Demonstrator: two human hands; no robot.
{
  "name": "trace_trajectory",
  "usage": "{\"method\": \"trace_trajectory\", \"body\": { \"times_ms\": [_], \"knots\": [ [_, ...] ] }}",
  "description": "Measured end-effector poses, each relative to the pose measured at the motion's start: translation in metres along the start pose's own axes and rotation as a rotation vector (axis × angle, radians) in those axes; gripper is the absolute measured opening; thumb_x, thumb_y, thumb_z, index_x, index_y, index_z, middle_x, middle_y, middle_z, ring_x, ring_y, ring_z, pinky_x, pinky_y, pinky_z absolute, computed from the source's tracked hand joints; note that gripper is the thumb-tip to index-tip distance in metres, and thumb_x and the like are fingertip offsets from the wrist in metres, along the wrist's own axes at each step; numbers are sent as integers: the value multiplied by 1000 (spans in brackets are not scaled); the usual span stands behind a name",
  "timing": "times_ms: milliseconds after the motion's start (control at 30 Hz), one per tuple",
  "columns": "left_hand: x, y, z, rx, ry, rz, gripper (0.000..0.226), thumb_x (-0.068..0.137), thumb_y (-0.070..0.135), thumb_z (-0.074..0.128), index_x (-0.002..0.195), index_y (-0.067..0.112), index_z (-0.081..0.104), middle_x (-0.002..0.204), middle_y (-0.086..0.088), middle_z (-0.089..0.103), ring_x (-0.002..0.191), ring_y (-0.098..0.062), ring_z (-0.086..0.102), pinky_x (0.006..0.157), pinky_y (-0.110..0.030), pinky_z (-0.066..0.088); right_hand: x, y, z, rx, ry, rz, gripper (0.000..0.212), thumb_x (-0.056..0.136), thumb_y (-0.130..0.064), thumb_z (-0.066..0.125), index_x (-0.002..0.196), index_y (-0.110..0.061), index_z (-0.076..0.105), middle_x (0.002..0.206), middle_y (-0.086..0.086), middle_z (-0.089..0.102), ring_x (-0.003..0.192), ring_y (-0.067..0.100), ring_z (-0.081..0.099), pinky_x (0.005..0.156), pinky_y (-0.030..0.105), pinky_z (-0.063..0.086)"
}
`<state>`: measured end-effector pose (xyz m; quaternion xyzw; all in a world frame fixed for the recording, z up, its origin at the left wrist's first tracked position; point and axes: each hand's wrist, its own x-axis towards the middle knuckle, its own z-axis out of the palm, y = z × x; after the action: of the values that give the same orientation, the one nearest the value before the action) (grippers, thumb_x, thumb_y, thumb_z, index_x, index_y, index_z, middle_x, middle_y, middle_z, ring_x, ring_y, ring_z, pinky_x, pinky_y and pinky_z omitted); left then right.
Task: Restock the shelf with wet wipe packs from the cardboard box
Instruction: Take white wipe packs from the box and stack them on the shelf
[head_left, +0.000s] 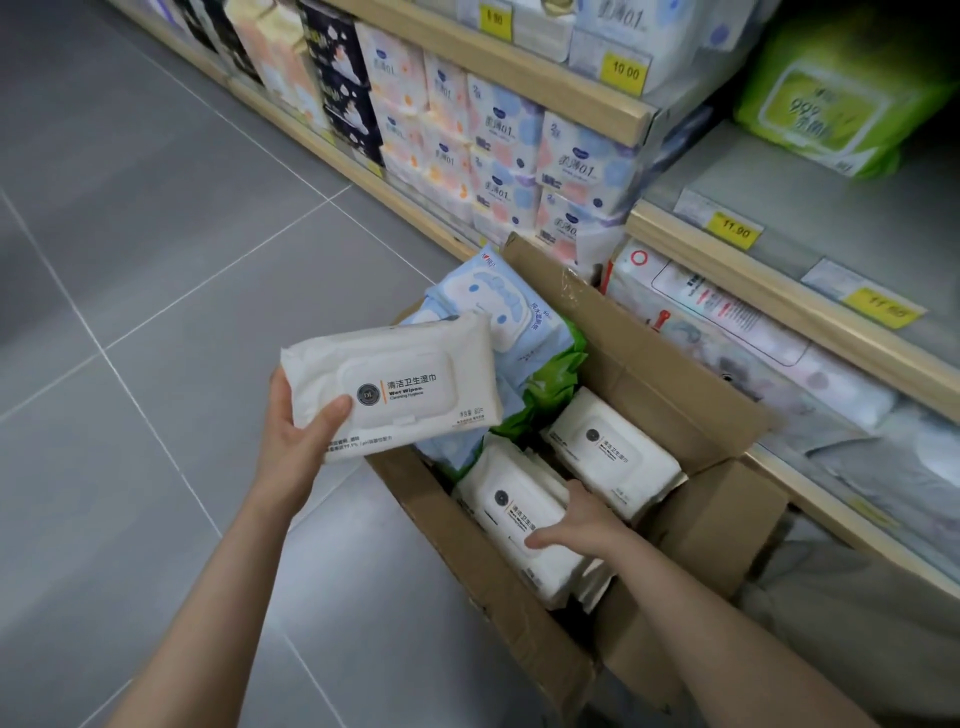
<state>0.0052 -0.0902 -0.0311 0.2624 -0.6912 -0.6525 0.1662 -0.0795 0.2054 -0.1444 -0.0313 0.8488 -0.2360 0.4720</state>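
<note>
An open cardboard box stands on the floor against the shelf. My left hand holds a white wet wipe pack flat above the box's left edge. Inside the box, my right hand grips a second white pack at its right side. Another white pack lies beside it. Light blue packs and a green pack fill the far end of the box.
The shelf unit on the right has wooden edges with yellow price tags; its grey middle board holds a green pack at the back. Stacked tissue packs line the lower shelf ahead. Grey tiled floor spreads to the left.
</note>
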Motion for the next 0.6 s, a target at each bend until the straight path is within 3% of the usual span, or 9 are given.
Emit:
{"method": "trace_trajectory", "body": {
  "times_ms": [100, 233, 400, 533, 600],
  "knots": [
    [-2, 4, 4, 6, -13, 23, 57, 70, 38, 71, 121, 33, 48, 124, -3, 60, 114, -20, 59, 92, -40, 50, -11, -3, -9, -28, 62, -43, 115, 57, -45, 83, 148, -22, 16, 146, 0, 39, 130, 21, 42, 99, 34, 42],
    [-3, 12, 10, 2, -15, 49, 49, 75, 27, 67, 120, 32, 49, 119, 2, 62, 106, -11, 62, 79, -18, 53, -31, -9, -46, -96, 87, -147, 105, 58, -41, 83, 141, -49, 19, 139, -4, 43, 121, 20, 48, 90, 33, 45],
    [2, 33, 34, -47, -66, 46, 44, 86, 6, 64, 125, 20, 48, 115, -6, 63, 93, -8, 66, 68, -18, 55, -67, -12, -111, -139, 209, -197, 99, 52, -50, 79, 133, -57, 23, 138, -2, 42, 121, 22, 46, 95, 39, 44],
    [8, 57, 65, -43, -152, 76, 59, 73, 31, 79, 125, 25, 50, 117, -2, 65, 106, -19, 63, 81, -31, 54, -107, -4, -163, -154, 393, -227, 102, 47, -53, 78, 134, -56, 24, 145, -6, 38, 125, 21, 44, 99, 41, 42],
    [8, 78, 93, -46, -172, 104, 51, 79, 24, 75, 123, 27, 49, 112, 4, 65, 105, -13, 63, 77, -24, 53, -134, 3, -189, -209, 510, -218, 99, 53, -49, 79, 135, -54, 25, 141, -4, 42, 122, 22, 46, 99, 40, 41]
  ]
}}
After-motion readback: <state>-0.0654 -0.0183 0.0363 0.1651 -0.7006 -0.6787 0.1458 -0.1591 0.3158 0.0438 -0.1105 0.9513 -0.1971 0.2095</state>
